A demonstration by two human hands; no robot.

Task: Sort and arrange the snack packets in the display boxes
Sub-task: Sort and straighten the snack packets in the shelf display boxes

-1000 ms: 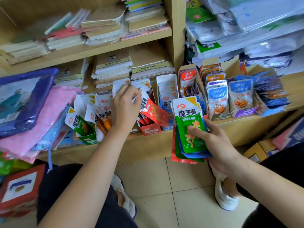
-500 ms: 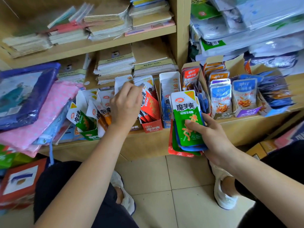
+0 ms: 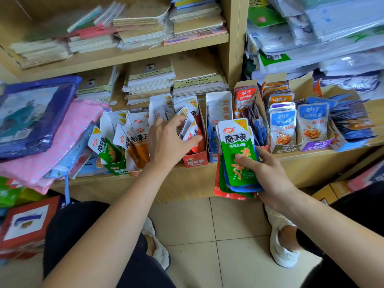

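- At the red display box, mid-way along the wooden shelf: left hand has fingers and thumb curled round a clump of red packets standing in that box.
- Right hand holds a mixed stack just in front of the shelf edge. Thumb is clamped on the top green packet, fingers underneath. Blue, green and red edges fan out at the bottom.
- Stack's long axis is upright with the label facing the camera, the same way packets stand in the boxes.
- Key relation: green display box sits left of the left hand, well apart from the stack, and the left forearm lies between them. Left hand is nearer; right would have to cross over.
- Blue display box is just behind the stack, beside the red box, so it's the right hand's easiest drop.
- My read: red row is being tidied; sorting is partway done.
- Green top packet probably needs a hand-off to the left.
- Risk: fanned lower packets could slip out.
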